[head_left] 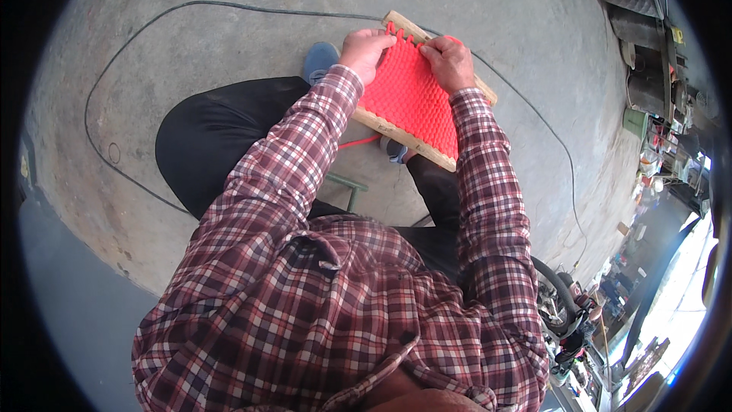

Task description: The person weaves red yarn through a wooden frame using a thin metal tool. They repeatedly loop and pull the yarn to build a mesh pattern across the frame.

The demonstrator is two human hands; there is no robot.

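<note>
Just above the frame's centre sits one wooden frame (396,128) filled with one panel of bright red woven cord (412,95). Two hands work its top edge: the left hand (366,52) and the right hand (450,61) both pinch red loops there. One black cable (191,4) curves across the concrete floor (252,38).

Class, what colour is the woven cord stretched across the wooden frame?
Bright orange-red woven cord, shown best in the head view.

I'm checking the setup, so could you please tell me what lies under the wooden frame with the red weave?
Under the wooden frame show the person's dark-trousered legs, a blue shoe and concrete floor. Whatever lies directly beneath the red weave is covered.
</note>
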